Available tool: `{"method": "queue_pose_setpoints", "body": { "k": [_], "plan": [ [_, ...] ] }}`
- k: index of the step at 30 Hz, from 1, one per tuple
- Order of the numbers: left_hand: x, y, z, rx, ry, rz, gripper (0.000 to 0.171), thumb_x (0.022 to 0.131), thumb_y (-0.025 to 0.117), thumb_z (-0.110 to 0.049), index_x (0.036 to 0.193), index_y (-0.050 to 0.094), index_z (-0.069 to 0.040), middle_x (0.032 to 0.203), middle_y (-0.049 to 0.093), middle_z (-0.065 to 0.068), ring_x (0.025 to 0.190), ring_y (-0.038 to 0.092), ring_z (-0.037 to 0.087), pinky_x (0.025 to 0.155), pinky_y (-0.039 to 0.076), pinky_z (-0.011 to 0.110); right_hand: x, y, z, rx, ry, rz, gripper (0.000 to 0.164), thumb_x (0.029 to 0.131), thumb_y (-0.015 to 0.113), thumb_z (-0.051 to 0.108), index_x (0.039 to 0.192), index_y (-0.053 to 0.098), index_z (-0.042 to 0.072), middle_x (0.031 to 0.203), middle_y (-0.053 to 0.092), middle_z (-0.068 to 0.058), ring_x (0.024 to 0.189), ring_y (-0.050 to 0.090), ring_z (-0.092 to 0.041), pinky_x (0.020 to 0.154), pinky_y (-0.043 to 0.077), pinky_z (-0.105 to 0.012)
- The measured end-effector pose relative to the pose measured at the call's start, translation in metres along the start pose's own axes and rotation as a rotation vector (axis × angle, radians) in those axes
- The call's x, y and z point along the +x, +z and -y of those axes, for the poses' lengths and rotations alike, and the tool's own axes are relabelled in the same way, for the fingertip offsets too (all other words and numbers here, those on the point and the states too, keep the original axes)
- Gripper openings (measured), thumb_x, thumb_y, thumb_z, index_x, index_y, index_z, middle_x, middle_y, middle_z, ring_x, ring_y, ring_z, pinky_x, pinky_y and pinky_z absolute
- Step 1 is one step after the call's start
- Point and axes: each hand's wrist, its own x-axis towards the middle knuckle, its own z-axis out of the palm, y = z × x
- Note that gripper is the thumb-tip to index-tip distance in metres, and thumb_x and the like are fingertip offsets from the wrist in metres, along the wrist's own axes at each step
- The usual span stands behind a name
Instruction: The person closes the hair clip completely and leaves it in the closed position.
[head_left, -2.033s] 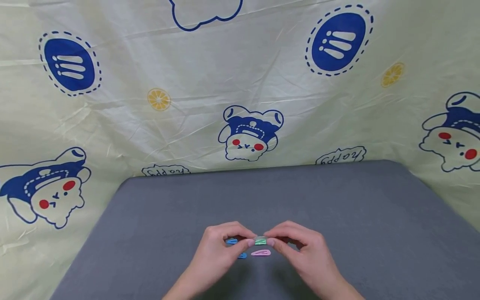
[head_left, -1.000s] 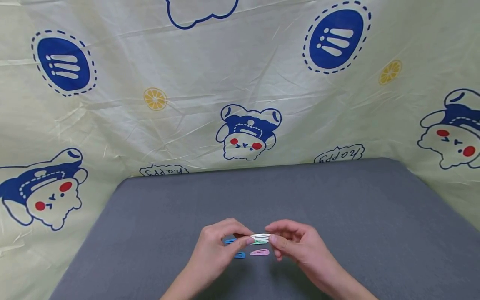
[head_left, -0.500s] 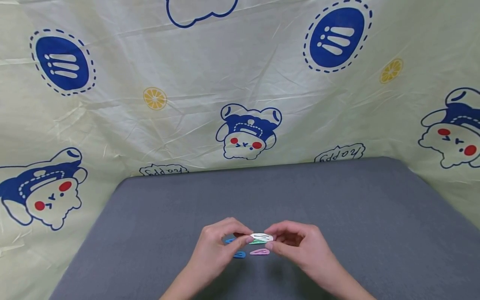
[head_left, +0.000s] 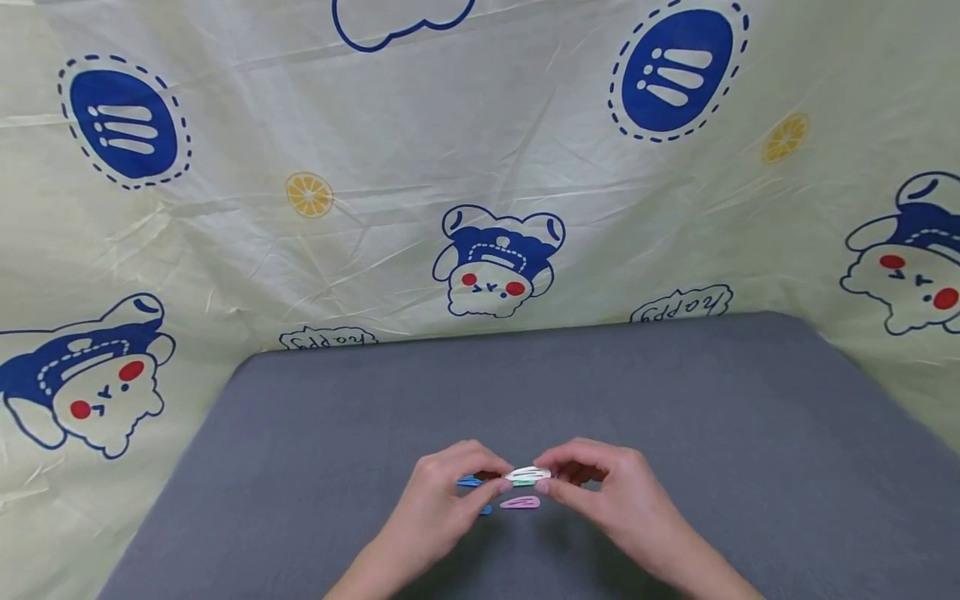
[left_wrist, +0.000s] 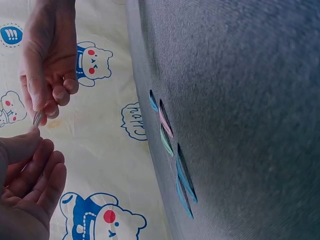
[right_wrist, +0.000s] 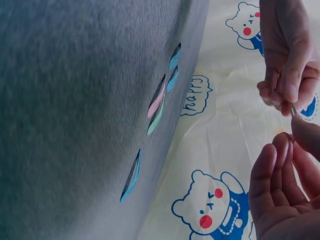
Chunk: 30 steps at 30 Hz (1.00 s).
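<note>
A white snap hair clip (head_left: 528, 473) is held above the table between my two hands, its slotted face showing in the head view. My left hand (head_left: 444, 492) pinches its left end between thumb and forefinger. The right hand (head_left: 611, 482) has thumb and fingers at its other end. Both wrist views show the clip as a thin edge between the fingertips. Below it lie a pink hair clip (head_left: 521, 502) and a mint green hair clip (left_wrist: 166, 140), the green one partly covered in the head view. Blue hair clips (left_wrist: 186, 182) lie to the left, partly behind my left hand.
Another blue hair clip (right_wrist: 131, 177) lies to the right of the pink and green ones, hidden in the head view by my right hand. Grey cloth covers the table (head_left: 360, 400). A pale curtain (head_left: 375, 250) printed with cartoon bears hangs behind it.
The white clip has turned from nearly edge-on to showing its slotted face. My right fingers let it slide and took its end again. Both hands have shifted slightly right over the last half second.
</note>
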Motion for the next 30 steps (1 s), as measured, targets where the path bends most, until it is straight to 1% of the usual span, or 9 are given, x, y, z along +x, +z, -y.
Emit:
{"method": "queue_pose_setpoints", "body": {
  "k": [4,9,11,16,18,20,24,28,30],
  "plan": [
    [0.003,0.001,0.001,0.019,0.016,0.049,0.015,0.084,0.076,-0.002,0.094,0.075,-0.013,0.088,0.067,-0.01,0.08,0.059,0.003,0.07,0.051,0.018,-0.001,-0.006,-0.002,-0.033,-0.016,0.014,0.015,0.083,0.08,0.032,0.096,0.074,0.03,0.089,0.067,0.01,0.076,0.062,-0.013,0.069,0.054,-0.029],
    [0.008,0.001,0.003,0.015,-0.004,0.141,0.014,0.085,0.075,-0.001,0.095,0.075,-0.012,0.089,0.067,-0.008,0.079,0.058,0.002,0.068,0.05,0.016,0.0,-0.013,-0.007,-0.06,-0.037,0.041,0.014,0.083,0.079,0.031,0.096,0.074,0.03,0.089,0.066,0.011,0.077,0.061,-0.013,0.07,0.053,-0.029],
    [0.01,0.002,0.005,-0.012,-0.047,0.179,0.013,0.086,0.075,-0.002,0.094,0.075,-0.012,0.087,0.067,-0.009,0.078,0.058,0.002,0.066,0.051,0.018,0.0,-0.015,-0.009,-0.074,-0.038,0.054,0.013,0.084,0.079,0.029,0.096,0.074,0.03,0.089,0.066,0.011,0.077,0.061,-0.012,0.07,0.053,-0.029],
    [0.016,0.004,0.014,-0.118,-0.237,0.262,0.008,0.087,0.075,-0.009,0.094,0.077,-0.013,0.083,0.066,-0.012,0.077,0.061,0.005,0.068,0.053,0.028,0.002,-0.018,-0.014,-0.12,-0.003,0.078,0.014,0.083,0.08,0.024,0.094,0.074,0.03,0.086,0.065,0.011,0.075,0.06,-0.012,0.068,0.053,-0.029],
    [0.017,0.006,0.019,-0.141,-0.27,0.29,0.006,0.088,0.075,-0.011,0.093,0.077,-0.014,0.082,0.066,-0.012,0.077,0.061,0.007,0.068,0.052,0.029,0.002,-0.019,-0.016,-0.138,0.004,0.081,0.014,0.083,0.08,0.024,0.093,0.074,0.03,0.085,0.065,0.011,0.074,0.06,-0.012,0.068,0.053,-0.03],
    [0.018,0.008,0.025,-0.147,-0.25,0.313,0.006,0.088,0.075,-0.01,0.093,0.076,-0.013,0.082,0.065,-0.012,0.076,0.061,0.006,0.067,0.052,0.029,0.002,-0.02,-0.019,-0.152,0.0,0.08,0.013,0.083,0.08,0.025,0.092,0.074,0.029,0.084,0.065,0.012,0.074,0.06,-0.011,0.067,0.052,-0.029],
    [0.021,0.012,0.034,-0.123,-0.182,0.345,0.006,0.087,0.075,-0.008,0.091,0.075,-0.012,0.081,0.063,-0.014,0.075,0.06,0.002,0.067,0.052,0.026,0.003,-0.022,-0.025,-0.163,0.0,0.092,0.01,0.083,0.08,0.026,0.092,0.074,0.027,0.083,0.065,0.012,0.073,0.06,-0.01,0.066,0.052,-0.029],
    [0.026,0.016,0.04,-0.1,-0.137,0.384,0.006,0.085,0.076,-0.006,0.09,0.075,-0.009,0.081,0.063,-0.013,0.076,0.059,0.0,0.072,0.051,0.024,0.004,-0.023,-0.03,-0.168,0.013,0.106,0.01,0.083,0.08,0.023,0.091,0.074,0.025,0.082,0.064,0.011,0.072,0.059,-0.01,0.065,0.051,-0.027],
    [0.029,0.017,0.042,-0.082,-0.118,0.41,0.005,0.085,0.077,-0.006,0.089,0.075,-0.009,0.082,0.063,-0.013,0.076,0.058,0.0,0.071,0.051,0.025,0.005,-0.024,-0.032,-0.17,0.011,0.111,0.011,0.083,0.08,0.02,0.091,0.074,0.024,0.081,0.064,0.011,0.071,0.059,-0.009,0.063,0.05,-0.026]
  ]
}}
